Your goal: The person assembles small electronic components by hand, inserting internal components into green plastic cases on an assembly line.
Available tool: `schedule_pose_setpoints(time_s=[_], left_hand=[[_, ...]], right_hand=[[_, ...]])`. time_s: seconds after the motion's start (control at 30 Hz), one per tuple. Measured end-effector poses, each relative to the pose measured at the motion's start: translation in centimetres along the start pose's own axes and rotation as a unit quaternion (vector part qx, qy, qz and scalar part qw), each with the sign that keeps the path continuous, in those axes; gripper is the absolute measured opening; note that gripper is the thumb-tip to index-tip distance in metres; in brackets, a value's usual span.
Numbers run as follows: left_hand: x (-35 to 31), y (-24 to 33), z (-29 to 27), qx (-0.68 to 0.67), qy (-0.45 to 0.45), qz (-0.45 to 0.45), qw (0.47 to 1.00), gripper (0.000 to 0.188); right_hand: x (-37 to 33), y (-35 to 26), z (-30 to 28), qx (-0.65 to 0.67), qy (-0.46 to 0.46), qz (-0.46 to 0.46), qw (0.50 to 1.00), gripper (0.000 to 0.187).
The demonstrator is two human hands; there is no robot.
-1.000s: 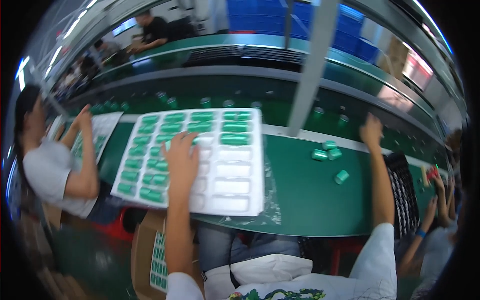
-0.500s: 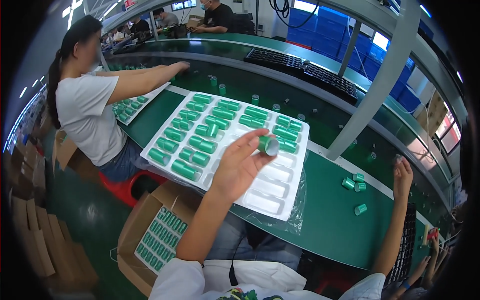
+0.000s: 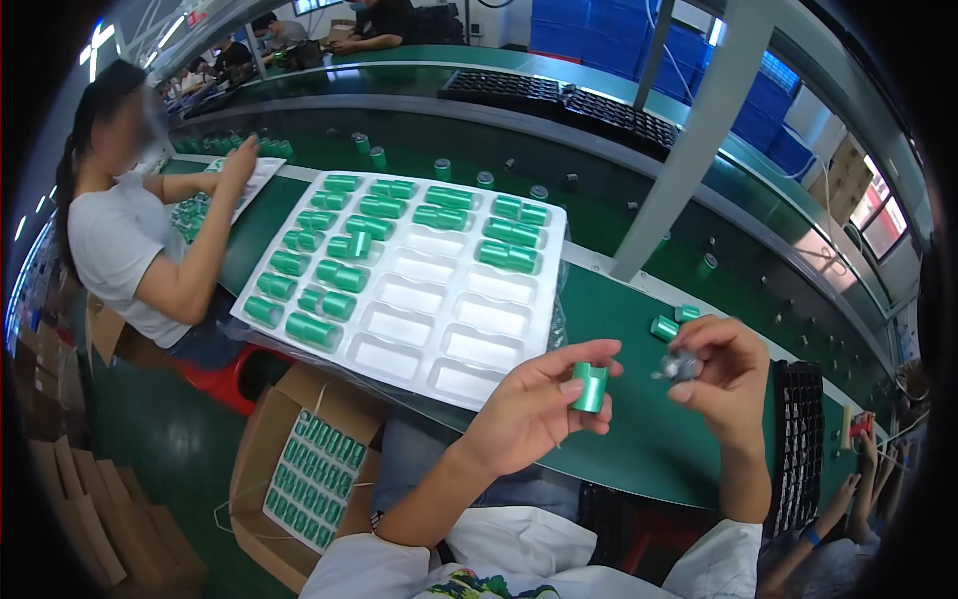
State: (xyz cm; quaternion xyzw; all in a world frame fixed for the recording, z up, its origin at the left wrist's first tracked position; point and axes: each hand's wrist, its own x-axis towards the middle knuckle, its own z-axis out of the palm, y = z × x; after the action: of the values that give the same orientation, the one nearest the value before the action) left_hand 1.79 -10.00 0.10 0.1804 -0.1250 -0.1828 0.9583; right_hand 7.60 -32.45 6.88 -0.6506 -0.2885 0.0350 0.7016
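Observation:
My left hand pinches a short shiny green cylinder between thumb and fingers, over the table's front edge. Close by on the right, my right hand is closed on a small grey metallic piece, somewhat blurred, so its exact kind does not show. The two held parts are a short gap apart. To the left lies a white molded tray with green cylinders lying in many compartments; its front right compartments hold none. Beyond my right hand, loose green cylinders rest on the green tabletop, partly covered by the hand.
A metal post rises behind the tray. Beyond it, a dark conveyor carries scattered green cylinders and small grey pieces. A co-worker sits at left with another tray. Below stands an open cardboard box holding a filled tray. Black trays stand at right.
My left hand has moved right, off the tray, turning the green cylinder upright. My right hand has come in from the conveyor's side with the grey piece. The view has shifted rightward.

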Motion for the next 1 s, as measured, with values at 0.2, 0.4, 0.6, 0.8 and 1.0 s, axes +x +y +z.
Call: schedule_pose_setpoints(time_s=[0.2,0.4,0.6,0.8,1.0], left_hand=[[0.1,-1.3,0.3,0.067,0.001,-0.048,0.997,0.046],[0.0,-2.0,-0.4,0.114,0.067,-0.035,0.991,0.032],[-0.2,-2.1,-0.6,0.118,0.098,-0.048,0.987,0.031],[0.5,-2.2,0.6,0.135,0.137,-0.072,0.979,0.031],[0.3,-2.8,-0.7,0.487,0.093,-0.029,0.868,0.022]], right_hand=[[0.6,-0.2,-0.2,-0.155,-0.101,-0.094,0.978,0.039],[0.5,0.0,0.7,-0.248,-0.144,-0.123,0.950,0.034],[0.5,-0.5,1.3,-0.319,-0.180,-0.187,0.912,0.029],[0.7,-0.3,1.6,-0.395,-0.172,-0.224,0.874,0.032],[-0.8,1.0,3.0,-0.442,-0.172,-0.287,0.832,0.026]])
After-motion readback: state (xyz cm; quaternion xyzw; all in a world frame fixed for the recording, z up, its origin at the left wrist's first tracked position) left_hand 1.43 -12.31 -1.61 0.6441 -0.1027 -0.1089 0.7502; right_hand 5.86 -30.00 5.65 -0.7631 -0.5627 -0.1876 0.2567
